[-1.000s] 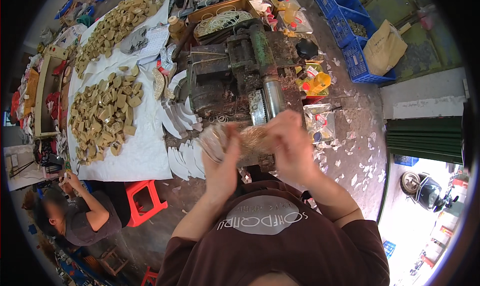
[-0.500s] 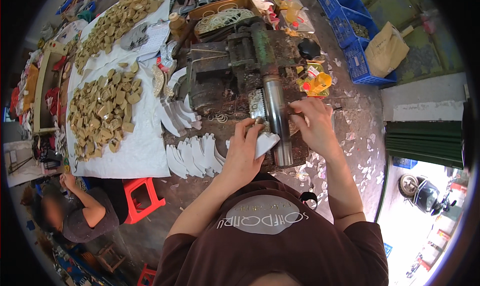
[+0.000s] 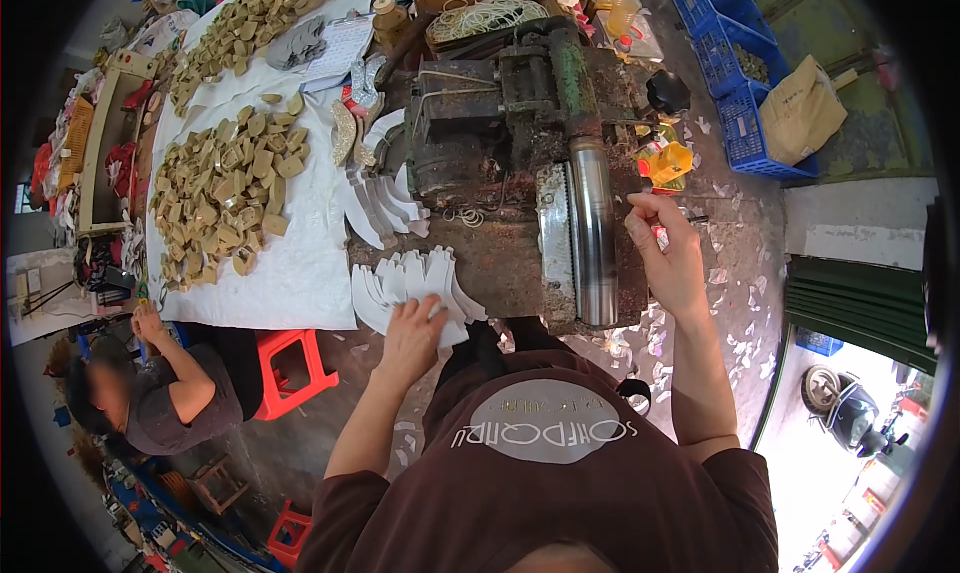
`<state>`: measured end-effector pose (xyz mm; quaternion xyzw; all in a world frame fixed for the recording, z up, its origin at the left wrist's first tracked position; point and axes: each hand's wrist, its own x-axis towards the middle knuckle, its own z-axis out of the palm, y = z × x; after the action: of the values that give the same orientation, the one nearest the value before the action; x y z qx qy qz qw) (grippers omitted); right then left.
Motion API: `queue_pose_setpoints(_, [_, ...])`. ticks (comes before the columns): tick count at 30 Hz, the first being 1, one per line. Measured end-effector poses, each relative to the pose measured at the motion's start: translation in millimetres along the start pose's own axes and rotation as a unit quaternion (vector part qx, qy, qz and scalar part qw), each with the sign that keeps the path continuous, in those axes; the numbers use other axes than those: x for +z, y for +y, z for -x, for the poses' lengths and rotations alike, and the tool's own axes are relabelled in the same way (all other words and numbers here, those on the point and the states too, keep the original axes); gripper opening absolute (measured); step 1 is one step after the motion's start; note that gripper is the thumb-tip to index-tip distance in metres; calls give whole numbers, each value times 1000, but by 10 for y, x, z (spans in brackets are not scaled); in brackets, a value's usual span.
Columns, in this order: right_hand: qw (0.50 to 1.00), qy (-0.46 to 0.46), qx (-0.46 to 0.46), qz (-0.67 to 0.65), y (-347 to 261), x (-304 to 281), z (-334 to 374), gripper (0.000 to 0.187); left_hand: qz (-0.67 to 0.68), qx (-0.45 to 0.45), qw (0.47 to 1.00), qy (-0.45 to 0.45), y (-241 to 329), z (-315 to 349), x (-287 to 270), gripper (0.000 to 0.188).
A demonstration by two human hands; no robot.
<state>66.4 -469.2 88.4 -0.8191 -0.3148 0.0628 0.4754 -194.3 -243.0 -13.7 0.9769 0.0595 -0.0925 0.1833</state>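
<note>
My left hand [image 3: 410, 335] is at the lower left of the bench, its fingers closed over the end of a white curved piece [image 3: 453, 334]. That piece lies against a fanned row of similar white curved pieces [image 3: 400, 278], and the hand covers part of the row. To the right of the polished metal roller [image 3: 594, 243], my right hand [image 3: 668, 258] is raised with its fingers bent. Its thumb and forefinger tips stand slightly apart, and I see nothing between them. The roller belongs to a dark, worn machine [image 3: 460, 123]; a pale metal plate [image 3: 555, 228] runs along the roller's left side.
On a white sheet [image 3: 310, 293] to the left lie heaps of olive-brown pieces [image 3: 225, 193]. A seated person [image 3: 170, 403] works beside a red stool [image 3: 295, 373]. A yellow bottle [image 3: 668, 161] stands right of the machine. Blue crates [image 3: 735, 123] line the right side; scraps litter the floor.
My left hand has moved left and down, away from the roller to the white pieces. My right hand has drawn back to the right of the roller. The view has shifted slightly.
</note>
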Motion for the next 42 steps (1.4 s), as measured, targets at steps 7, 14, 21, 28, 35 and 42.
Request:
queue_pose_setpoints(7, [993, -69, -81, -59, -375, 137, 109, 18, 485, -54, 862, 137, 361, -419, -705, 38])
queue_pose_setpoints(14, [988, 15, -155, 8, -679, 582, 219, 24, 786, 115, 585, 162, 1077, -783, -872, 40])
queue_pose_setpoints(21, [987, 37, -157, -2, -577, 443, 185, 23, 716, -59, 655, 235, 1287, -796, -923, 30])
queue_pose_setpoints(28, [973, -109, -16, 204, -26, -530, -147, 4, 486, -107, 854, 153, 882, -768, -851, 37])
queue_pose_setpoints(35, [970, -130, -42, 200, 65, -99, -26, 8, 321, 0, 939, 119, 1226, -972, -726, 49])
queue_pose_setpoints(42, [994, -57, -3, 89, 121, -95, 40, 16, 341, -63, 903, 253, 571, -654, -665, 37])
